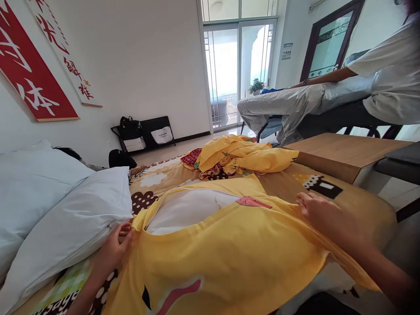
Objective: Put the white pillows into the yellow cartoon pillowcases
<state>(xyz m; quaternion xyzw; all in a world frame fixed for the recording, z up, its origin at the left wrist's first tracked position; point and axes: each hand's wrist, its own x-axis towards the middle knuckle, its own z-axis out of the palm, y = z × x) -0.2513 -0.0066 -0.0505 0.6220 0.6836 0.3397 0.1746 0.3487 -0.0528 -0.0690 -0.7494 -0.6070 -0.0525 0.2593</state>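
Observation:
A yellow pillowcase (226, 245) with pink and black printed shapes lies spread before me on the bed. Its long zippered opening gapes, showing white filling or a white pillow (183, 210) inside. At the left end of the opening, the bent fingers and thumb of my left hand (116, 245) close on the pillowcase's corner. My right hand (320, 214) is beside the pillowcase's right edge, its fingers loosely curved and a little apart, with nothing visible between them.
White pillows (75, 214) are piled at the left. Crumpled yellow bedding (239, 155) lies farther along the patterned bed sheet (275, 183). A wooden board or box (348, 148) borders the bed at right. Beyond it, a person (390, 65) reaches over a table covered in silvery sheeting (295, 103).

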